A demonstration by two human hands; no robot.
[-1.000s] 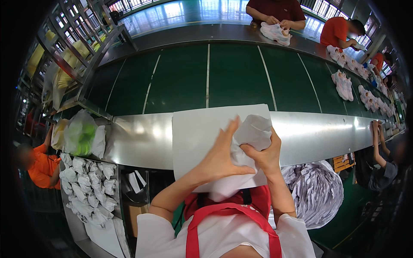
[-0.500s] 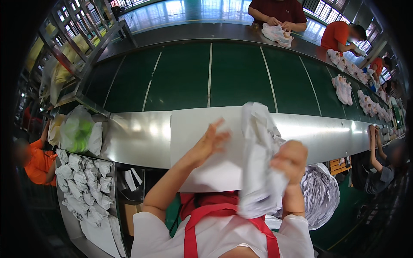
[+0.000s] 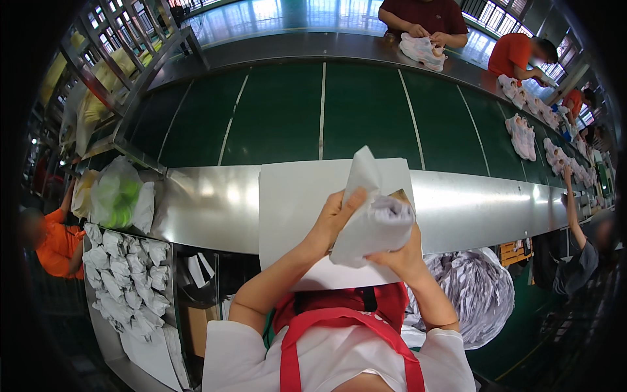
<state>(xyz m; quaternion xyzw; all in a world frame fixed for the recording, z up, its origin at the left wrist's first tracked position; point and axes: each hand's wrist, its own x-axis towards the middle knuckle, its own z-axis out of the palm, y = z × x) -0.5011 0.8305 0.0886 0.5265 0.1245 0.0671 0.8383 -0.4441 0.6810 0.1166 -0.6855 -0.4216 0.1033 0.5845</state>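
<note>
A piece of white paper [image 3: 362,232], partly rolled and bunched up, is held over the work surface between both hands. My left hand [image 3: 336,219] is closed on its left side, thumb across the front. From the lower right, my right hand [image 3: 403,256] wraps round the bunched end, and the paper covers some of its fingers. One corner of the paper sticks up to a point above the hands. Beneath them lies a flat white sheet or stack of sheets [image 3: 297,202], overhanging the near edge of the metal ledge [image 3: 209,202].
Beyond the ledge runs a green conveyor belt [image 3: 274,117], with pale shoes [image 3: 520,137] at its right. At left a metal tray holds several crumpled paper wads [image 3: 134,274], near a plastic bag [image 3: 117,196]. A big crumpled paper bundle [image 3: 480,297] sits at right. Co-workers are around.
The paper was long and hung from my right hand, with my left hand open and apart. Now it is folded shorter, over the white sheets, and both hands grip it.
</note>
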